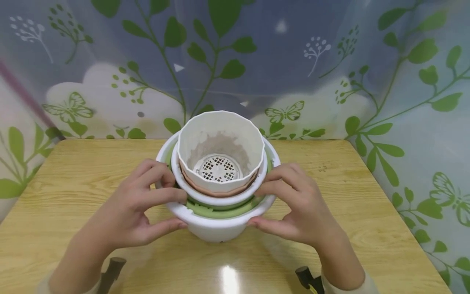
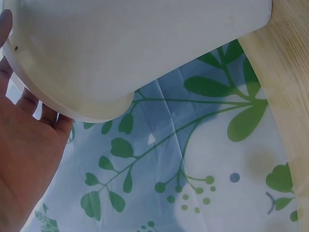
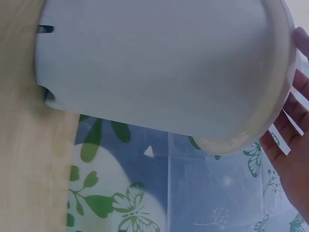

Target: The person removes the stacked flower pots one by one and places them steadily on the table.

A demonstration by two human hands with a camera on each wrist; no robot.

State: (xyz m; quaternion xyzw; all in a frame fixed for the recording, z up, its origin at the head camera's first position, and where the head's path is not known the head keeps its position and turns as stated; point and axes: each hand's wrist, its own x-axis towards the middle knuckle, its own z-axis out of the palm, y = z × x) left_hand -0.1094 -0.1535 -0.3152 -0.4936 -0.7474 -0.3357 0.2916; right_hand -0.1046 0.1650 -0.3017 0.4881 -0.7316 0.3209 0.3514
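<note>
Head view: a stack of nested pots stands upright at the far side of the wooden table [image 1: 367, 228], near the patterned backdrop [image 1: 257, 85].
Left hand [image 1: 137, 206]: partly closed, gripping the outer white pot [image 1: 217, 233] by its rim, fingers bent over the top and thumb against the front underside.
Right hand [image 1: 304, 204]: partly closed likewise, pinching the opposite side of that rim between fingers and thumb.
Nesting order: inside the outer white pot sits a green pot [image 1: 216, 212], then a middle white pot [image 1: 220, 201], a terracotta-coloured pot [image 1: 218, 193] and an inner white pot [image 1: 202, 128].
Innermost pot: faceted rim standing highest, brown residue on the wall, a round perforated base.
Left wrist view: smooth white wall and flared rim, fingers touching the rim.
Right wrist view: the same pale wall, dark notches at its base edge, fingers along the rim.
Backdrop print: green leaves, butterflies, white cloud shapes on blue.
Wrists: pale sleeves, a dark fitting [image 1: 114, 269] beside the left one.
</note>
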